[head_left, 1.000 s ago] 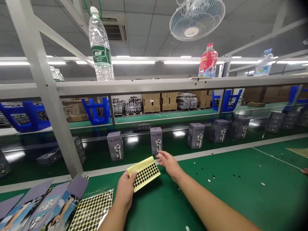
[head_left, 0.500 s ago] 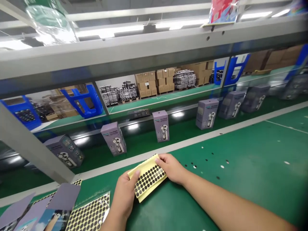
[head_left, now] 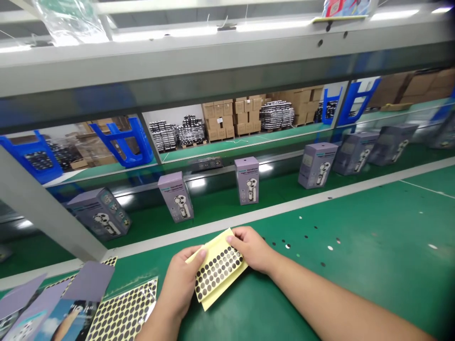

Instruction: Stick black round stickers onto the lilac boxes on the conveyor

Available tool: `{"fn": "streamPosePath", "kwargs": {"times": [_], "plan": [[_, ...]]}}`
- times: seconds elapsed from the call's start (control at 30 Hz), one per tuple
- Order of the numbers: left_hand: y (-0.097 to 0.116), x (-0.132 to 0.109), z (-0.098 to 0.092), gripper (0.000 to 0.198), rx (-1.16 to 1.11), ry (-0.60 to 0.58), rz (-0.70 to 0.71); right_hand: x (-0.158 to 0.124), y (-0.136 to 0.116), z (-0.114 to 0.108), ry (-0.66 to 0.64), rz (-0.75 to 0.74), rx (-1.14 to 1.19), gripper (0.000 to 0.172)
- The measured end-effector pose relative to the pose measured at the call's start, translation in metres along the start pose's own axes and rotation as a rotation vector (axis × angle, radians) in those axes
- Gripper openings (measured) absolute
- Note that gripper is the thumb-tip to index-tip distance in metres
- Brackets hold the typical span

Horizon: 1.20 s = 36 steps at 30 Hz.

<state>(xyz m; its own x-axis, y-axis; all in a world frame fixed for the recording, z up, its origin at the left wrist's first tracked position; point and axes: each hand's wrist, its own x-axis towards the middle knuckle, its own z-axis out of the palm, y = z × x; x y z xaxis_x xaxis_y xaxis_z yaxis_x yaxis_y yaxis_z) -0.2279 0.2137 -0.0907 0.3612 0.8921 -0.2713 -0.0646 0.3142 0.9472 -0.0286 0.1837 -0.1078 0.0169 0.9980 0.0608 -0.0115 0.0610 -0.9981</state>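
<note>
A folded sheet of yellow backing paper with rows of round black stickers [head_left: 217, 271] is held over the green work surface. My left hand [head_left: 183, 279] closes on its left end, thumb on top and fingers behind. At the upper right end my right hand [head_left: 250, 248] pinches it, with the thumb on the face near the top fold. A plain yellow strip shows above the dots and another below them. Beneath my left forearm lies a larger sticker sheet [head_left: 122, 310] in clear plastic.
Purple printed boxes [head_left: 247, 182] stand in a row on a dark green strip behind a pale rail [head_left: 213, 232]. Flat purple cartons [head_left: 88, 284] lie at the lower left. Loose dots [head_left: 287, 246] are scattered on the green table [head_left: 373, 265]. A grey beam [head_left: 227, 61] crosses overhead.
The sheet has tipped slightly in my hands, and more of its lower yellow flap shows. The purple boxes have shifted a little to the right. My view has tilted slightly.
</note>
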Motion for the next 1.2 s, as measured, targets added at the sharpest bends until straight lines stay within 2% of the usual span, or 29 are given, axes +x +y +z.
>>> {"fn": "streamPosePath", "kwargs": {"times": [0.33,0.47,0.63,0.87,1.03,1.2], "plan": [[-0.004,-0.003,0.002,0.053,0.108,0.022,0.076,0.001,0.002,-0.003,-0.085,0.070,0.155,0.034],[-0.005,0.000,0.001,0.057,0.082,0.078,0.085,0.001,-0.002,-0.002,-0.026,0.053,0.165,0.039],[-0.005,0.003,-0.004,0.055,0.260,0.173,0.182,0.003,-0.003,0.000,0.029,-0.006,0.120,0.045],[-0.007,0.001,0.001,0.052,0.203,-0.064,0.123,0.001,-0.001,0.002,0.024,-0.018,-0.011,0.041],[-0.008,0.004,0.001,0.055,0.140,-0.043,0.086,0.001,-0.001,0.003,0.042,-0.046,-0.071,0.036],[-0.010,0.004,0.001,0.055,0.142,-0.035,0.109,0.001,-0.002,0.003,0.101,-0.080,-0.140,0.033]]}}
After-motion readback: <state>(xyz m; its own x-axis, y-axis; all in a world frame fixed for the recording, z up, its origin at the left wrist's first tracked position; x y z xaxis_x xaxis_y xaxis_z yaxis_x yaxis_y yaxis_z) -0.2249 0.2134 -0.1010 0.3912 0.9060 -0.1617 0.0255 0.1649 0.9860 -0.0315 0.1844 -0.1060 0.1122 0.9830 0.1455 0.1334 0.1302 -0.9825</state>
